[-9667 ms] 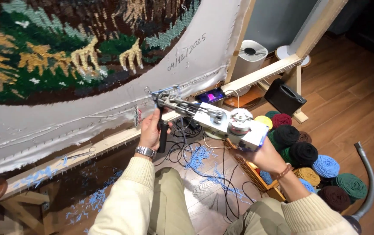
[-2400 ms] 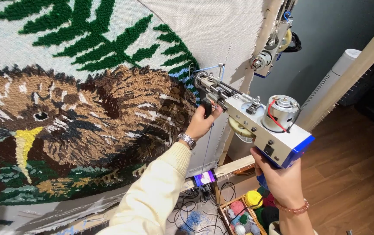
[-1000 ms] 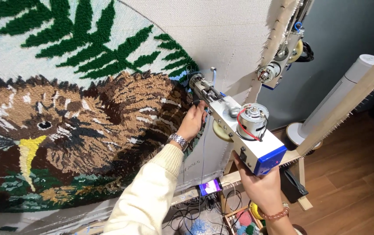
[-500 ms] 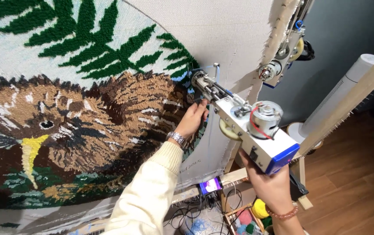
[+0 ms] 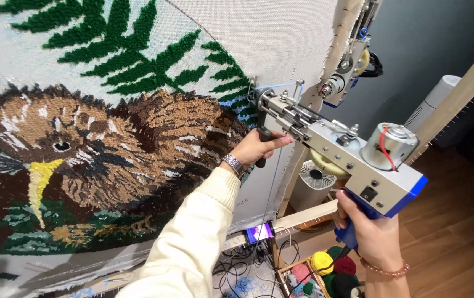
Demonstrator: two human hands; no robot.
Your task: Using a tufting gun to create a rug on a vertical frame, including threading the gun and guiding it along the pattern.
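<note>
A silver and blue tufting gun points its needle at the stretched cloth, just right of a tufted brown bird with a yellow beak and green fern leaves. My left hand grips the gun's black front handle, a watch on its wrist. My right hand holds the blue rear grip below the motor, a bead bracelet on the wrist. A thin blue yarn runs to the needle end.
A wooden frame beam slants at the right. A second tufting gun hangs at the cloth's edge. Yarn balls, cables and a lit phone lie below. A white cylinder stands on the wood floor.
Since ten seconds ago the gun has been raised from the low frame edge to the bird's right side. In the last second it shifted slightly; both hands keep their grips.
</note>
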